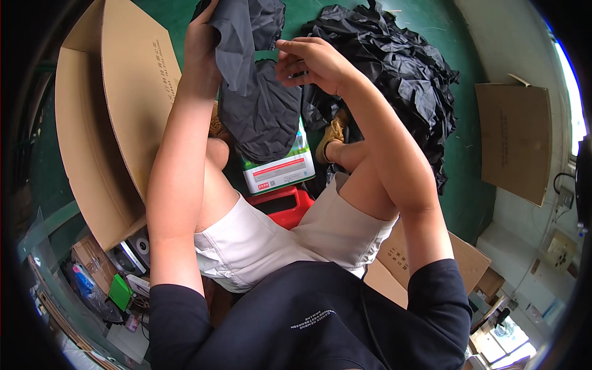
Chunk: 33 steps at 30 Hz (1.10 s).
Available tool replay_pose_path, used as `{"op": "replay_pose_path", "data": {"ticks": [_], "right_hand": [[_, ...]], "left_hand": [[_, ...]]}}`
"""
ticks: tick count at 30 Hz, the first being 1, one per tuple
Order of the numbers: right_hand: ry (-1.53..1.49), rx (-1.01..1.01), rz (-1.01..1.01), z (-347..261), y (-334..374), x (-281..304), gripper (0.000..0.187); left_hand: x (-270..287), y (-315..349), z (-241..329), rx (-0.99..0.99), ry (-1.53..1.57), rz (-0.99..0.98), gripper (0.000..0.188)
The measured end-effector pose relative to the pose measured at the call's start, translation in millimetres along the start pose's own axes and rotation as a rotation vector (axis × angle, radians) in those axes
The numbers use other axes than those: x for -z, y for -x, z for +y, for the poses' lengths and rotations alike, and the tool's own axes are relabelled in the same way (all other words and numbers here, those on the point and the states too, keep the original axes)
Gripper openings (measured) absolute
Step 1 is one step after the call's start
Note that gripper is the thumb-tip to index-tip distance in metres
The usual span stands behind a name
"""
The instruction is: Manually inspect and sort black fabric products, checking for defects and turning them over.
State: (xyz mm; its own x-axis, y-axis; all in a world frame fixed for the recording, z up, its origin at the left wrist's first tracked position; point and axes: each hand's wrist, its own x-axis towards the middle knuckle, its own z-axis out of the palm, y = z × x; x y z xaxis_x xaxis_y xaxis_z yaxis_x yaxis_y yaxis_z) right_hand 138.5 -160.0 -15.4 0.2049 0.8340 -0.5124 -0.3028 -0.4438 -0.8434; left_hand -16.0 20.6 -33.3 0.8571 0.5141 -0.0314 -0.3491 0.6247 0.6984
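Observation:
My left hand, reaching far up at the top of the view, grips a piece of black fabric that hangs down from it; some of its fingers are hidden behind the cloth. My right hand is just to the right of that cloth, empty, with its fingers loosely bent and apart. Below both hands, a stack of black fabric pieces lies over a white and green container between my legs. To the right spreads a large crumpled heap of black fabric on the green floor.
An open cardboard box stands close by my left arm. Something red sits between my thighs. Another cardboard box leans by the right wall, and a cardboard flap shows beside my right elbow. Assorted items clutter the lower left.

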Motion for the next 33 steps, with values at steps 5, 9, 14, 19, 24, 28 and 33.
{"op": "replay_pose_path", "data": {"ticks": [5,9,14,19,24,28,33], "right_hand": [[-0.316,-0.172,-0.016,6,-2,-17,0.039],[-0.427,-0.381,-0.197,5,6,-25,0.051],[-0.651,0.016,-0.223,6,1,-22,0.039],[-0.685,0.377,0.019,0,-9,1,0.011],[-0.715,0.443,0.170,-21,-3,15,0.013],[-0.666,0.450,0.205,-34,8,13,0.011],[-0.623,0.459,0.144,-30,-5,10,0.011]], "left_hand": [[3,-9,-6,-0.046,0.101,0.076,0.032],[9,-17,-9,-0.033,0.376,-0.063,0.033],[5,-19,-7,0.033,0.496,-0.197,0.031],[9,-22,-7,-0.019,0.382,0.013,0.024],[5,-20,-14,0.011,0.280,0.451,0.011],[-22,-11,-14,0.094,0.241,0.533,0.010],[-32,-5,-14,0.251,0.115,0.476,0.010]]}}
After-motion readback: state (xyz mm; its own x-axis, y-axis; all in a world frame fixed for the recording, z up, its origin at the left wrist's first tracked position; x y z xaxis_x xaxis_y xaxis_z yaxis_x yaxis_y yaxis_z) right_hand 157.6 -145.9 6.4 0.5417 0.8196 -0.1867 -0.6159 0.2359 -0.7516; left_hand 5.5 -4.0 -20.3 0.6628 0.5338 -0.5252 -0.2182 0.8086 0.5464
